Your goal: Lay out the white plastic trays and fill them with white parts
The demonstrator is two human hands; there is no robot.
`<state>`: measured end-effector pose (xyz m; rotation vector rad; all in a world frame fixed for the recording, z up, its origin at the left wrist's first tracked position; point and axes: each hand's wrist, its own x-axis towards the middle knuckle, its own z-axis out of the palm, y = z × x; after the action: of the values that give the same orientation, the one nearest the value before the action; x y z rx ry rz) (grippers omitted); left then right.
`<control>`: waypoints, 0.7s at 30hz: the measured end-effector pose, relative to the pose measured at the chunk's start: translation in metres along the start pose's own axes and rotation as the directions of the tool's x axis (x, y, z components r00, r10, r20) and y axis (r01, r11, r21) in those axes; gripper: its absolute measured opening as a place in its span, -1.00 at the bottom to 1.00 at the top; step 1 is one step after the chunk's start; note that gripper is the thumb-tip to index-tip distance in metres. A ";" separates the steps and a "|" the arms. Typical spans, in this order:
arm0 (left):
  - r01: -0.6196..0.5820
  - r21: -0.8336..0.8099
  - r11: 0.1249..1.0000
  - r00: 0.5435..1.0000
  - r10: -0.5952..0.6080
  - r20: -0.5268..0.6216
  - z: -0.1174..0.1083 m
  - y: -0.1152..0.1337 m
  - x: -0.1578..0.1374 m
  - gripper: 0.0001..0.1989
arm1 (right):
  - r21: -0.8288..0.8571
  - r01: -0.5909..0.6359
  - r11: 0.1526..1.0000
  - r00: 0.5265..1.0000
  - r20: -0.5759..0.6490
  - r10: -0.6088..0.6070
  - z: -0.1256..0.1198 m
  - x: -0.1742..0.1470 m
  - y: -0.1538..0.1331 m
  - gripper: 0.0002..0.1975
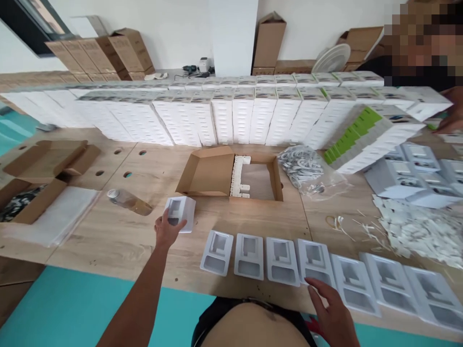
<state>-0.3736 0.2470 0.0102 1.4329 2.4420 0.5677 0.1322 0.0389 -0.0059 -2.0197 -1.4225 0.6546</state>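
My left hand [169, 229] grips a stack of white plastic insert trays [187, 214], thumb on the near side and fingers over the top. Its forearm reaches in from the bottom. Along the near table edge lies a row of several single insert trays, among them the leftmost tray [216, 251] and a middle tray [282, 260], each with moulded recesses. My right hand [331, 308] is at the lower edge of another tray [315, 258] in that row, thumb and forefinger apart. Whether a fingertip touches that tray, I cannot tell.
An open cardboard box [275, 178] holds white parts. Beside it lies a bag of grey cables [302, 166]. A bottle [132, 201] lies left of the stack. White boxes [220, 115] line the back. Loose white pieces [419, 231] and a co-worker's hand [450, 111] are right.
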 end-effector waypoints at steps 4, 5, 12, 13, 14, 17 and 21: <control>-0.044 0.071 0.996 0.999 0.045 -0.015 0.005 -0.008 -0.004 -0.01 | 0.053 -0.016 0.998 0.997 0.071 0.013 0.017 -0.009 -0.014 -0.60; -0.065 0.092 0.994 0.998 0.067 -0.015 0.006 -0.010 -0.005 -0.01 | 0.054 0.001 0.999 0.996 0.093 -0.006 0.021 -0.010 -0.016 -0.61; -0.130 0.193 0.973 0.985 0.149 -0.088 0.016 -0.001 -0.020 -0.09 | -0.107 0.289 0.951 0.905 0.354 -0.235 0.047 0.009 -0.043 -0.58; -0.148 0.208 0.967 0.983 0.167 -0.080 0.017 0.002 -0.021 -0.09 | -0.137 0.347 0.928 0.870 0.416 -0.264 0.054 0.016 -0.050 -0.53; -0.160 0.219 0.963 0.982 0.179 -0.067 0.017 0.005 -0.023 -0.08 | -0.158 0.405 0.901 0.829 0.479 -0.288 0.062 0.022 -0.059 -0.48; -0.135 0.231 0.964 0.988 0.149 -0.045 0.016 0.011 -0.025 -0.08 | -0.148 0.546 0.825 0.697 0.626 -0.349 0.088 0.038 -0.086 -0.39; -0.119 0.204 0.972 0.987 0.138 -0.082 0.012 0.006 -0.028 -0.15 | -0.139 0.577 0.805 0.696 0.599 -0.396 0.094 0.051 -0.099 -0.33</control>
<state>-0.3509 0.2277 0.0027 1.6886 2.5548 0.4381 0.0178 0.1298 -0.0069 -1.5789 -2.4495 0.8294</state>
